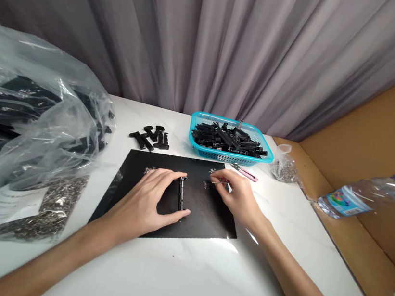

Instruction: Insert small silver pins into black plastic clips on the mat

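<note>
My left hand (152, 198) grips a narrow black plastic part (181, 194) lengthwise, fingers at its far end and thumb at its near end, over a black mat (205, 222). To the right, my right hand (233, 194) pinches a thin, shiny metal piece (219, 182); its exact kind is too small to tell. Small metal bits (206, 184) lie on the mat by my right fingertips. Another little group of metal bits (147, 169) is partly hidden behind my left hand.
A blue basket (230, 158) heaped with black parts stands behind the mat. Loose black parts (150, 137) lie left of it. A pink-handled cutter (245, 173), a small bag (285, 169) and a bottle (366, 194) are at right. Large plastic bags (35, 160) fill the left.
</note>
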A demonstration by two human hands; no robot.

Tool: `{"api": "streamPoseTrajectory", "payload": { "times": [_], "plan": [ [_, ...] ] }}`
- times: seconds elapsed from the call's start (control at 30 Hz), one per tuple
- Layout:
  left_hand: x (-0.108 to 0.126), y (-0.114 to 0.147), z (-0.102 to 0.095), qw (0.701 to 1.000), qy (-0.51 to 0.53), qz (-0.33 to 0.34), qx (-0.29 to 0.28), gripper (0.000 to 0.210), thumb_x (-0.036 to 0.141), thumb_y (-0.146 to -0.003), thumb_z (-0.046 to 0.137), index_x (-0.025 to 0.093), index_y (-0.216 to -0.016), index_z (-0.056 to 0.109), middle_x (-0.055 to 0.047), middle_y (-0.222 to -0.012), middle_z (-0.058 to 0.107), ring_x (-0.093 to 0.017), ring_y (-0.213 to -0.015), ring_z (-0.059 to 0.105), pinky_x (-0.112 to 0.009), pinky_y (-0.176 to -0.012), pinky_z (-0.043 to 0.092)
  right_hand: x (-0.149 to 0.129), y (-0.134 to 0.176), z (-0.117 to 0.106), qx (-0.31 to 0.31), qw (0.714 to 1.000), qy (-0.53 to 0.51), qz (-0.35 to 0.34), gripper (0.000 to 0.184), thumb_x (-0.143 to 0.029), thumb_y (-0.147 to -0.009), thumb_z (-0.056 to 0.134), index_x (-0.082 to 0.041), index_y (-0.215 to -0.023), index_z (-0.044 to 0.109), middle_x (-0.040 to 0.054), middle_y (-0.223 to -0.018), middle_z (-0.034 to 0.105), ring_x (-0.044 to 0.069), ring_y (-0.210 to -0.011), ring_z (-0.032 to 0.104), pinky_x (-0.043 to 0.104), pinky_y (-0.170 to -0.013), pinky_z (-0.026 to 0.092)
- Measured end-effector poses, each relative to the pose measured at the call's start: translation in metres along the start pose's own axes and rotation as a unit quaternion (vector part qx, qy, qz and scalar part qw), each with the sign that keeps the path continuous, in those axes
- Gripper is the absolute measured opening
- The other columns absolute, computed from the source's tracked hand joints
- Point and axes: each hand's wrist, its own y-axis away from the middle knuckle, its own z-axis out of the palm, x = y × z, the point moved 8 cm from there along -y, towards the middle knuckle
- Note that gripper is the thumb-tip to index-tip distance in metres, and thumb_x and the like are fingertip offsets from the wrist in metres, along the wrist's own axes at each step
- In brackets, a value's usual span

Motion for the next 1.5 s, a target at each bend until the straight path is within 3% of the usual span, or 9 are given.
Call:
{"api": "streamPoseTrajectory", "payload": {
  "times": [0.17, 0.37, 0.6, 0.73, 0.97, 1.2, 1.5],
  "plan": [
    [0.004, 0.001, 0.005, 1.0, 0.004, 0.01, -0.013, 0.058, 0.049, -0.082, 0.077, 0.024, -0.132, 0.058, -0.01, -0.126, 0.064, -0.032, -0.121, 0.059, -0.05, -0.106, 0.048, -0.01, 0.005, 0.009, -0.001, 0.993, -0.094, 0.077, 0.018, -0.033, -0.094, 0.066, -0.02, -0.096, 0.079, 0.0054, -0.089, 0.079, 0.018, -0.072, 0.065, 0.031, -0.068, 0.05],
    [0.005, 0.003, 0.014, 0.999, 0.013, 0.007, -0.04, 0.059, 0.049, -0.079, 0.08, 0.024, -0.129, 0.061, -0.01, -0.125, 0.065, -0.033, -0.121, 0.058, -0.051, -0.105, 0.05, -0.012, 0.01, 0.024, -0.043, 0.978, -0.172, 0.108, 0.018, -0.032, -0.092, 0.069, -0.02, -0.101, 0.078, 0.0042, -0.09, 0.078, 0.018, -0.076, 0.066, 0.029, -0.068, 0.049],
    [0.005, 0.007, 0.02, 0.998, 0.011, 0.002, -0.054, 0.069, 0.057, -0.08, 0.078, 0.019, -0.134, 0.059, -0.013, -0.132, 0.066, -0.034, -0.127, 0.055, -0.054, -0.111, 0.047, -0.013, 0.011, 0.022, -0.068, 0.978, -0.169, 0.099, 0.013, -0.029, -0.095, 0.066, -0.02, -0.093, 0.075, 0.0013, -0.084, 0.073, 0.013, -0.068, 0.055, 0.027, -0.06, 0.041],
    [0.009, 0.007, 0.019, 0.998, -0.004, 0.023, -0.055, 0.072, 0.058, -0.079, 0.079, 0.018, -0.136, 0.059, -0.014, -0.135, 0.064, -0.034, -0.129, 0.053, -0.054, -0.112, 0.044, -0.016, 0.011, 0.018, -0.041, 0.987, -0.134, 0.076, 0.009, -0.027, -0.094, 0.067, -0.022, -0.095, 0.076, 0.0019, -0.093, 0.074, 0.016, -0.076, 0.056, 0.029, -0.067, 0.041],
    [0.011, 0.001, 0.016, 0.997, -0.044, 0.022, -0.055, 0.069, 0.065, -0.073, 0.08, 0.021, -0.125, 0.066, -0.008, -0.115, 0.068, -0.031, -0.113, 0.056, -0.056, -0.11, 0.035, -0.011, 0.016, 0.022, -0.013, 0.982, -0.158, 0.102, 0.006, -0.029, -0.091, 0.073, -0.024, -0.091, 0.077, -0.0012, -0.082, 0.072, 0.014, -0.064, 0.047, 0.03, -0.06, 0.038],
    [0.012, -0.001, 0.014, 0.998, -0.034, 0.021, -0.037, 0.067, 0.066, -0.072, 0.08, 0.019, -0.118, 0.066, -0.008, -0.112, 0.068, -0.03, -0.111, 0.056, -0.052, -0.107, 0.035, -0.021, 0.017, 0.028, 0.013, 0.987, -0.153, 0.057, 0.003, -0.024, -0.09, 0.075, -0.025, -0.091, 0.078, 0.0006, -0.09, 0.073, 0.018, -0.077, 0.053, 0.032, -0.071, 0.042],
    [0.011, 0.001, 0.017, 0.999, -0.025, 0.014, -0.045, 0.068, 0.067, -0.072, 0.079, 0.019, -0.118, 0.067, -0.007, -0.113, 0.069, -0.03, -0.112, 0.056, -0.053, -0.109, 0.034, -0.022, 0.017, 0.031, 0.033, 0.988, -0.146, 0.038, 0.004, -0.023, -0.089, 0.077, -0.026, -0.091, 0.079, 0.0003, -0.09, 0.073, 0.018, -0.08, 0.056, 0.034, -0.071, 0.04]
  ]
}}
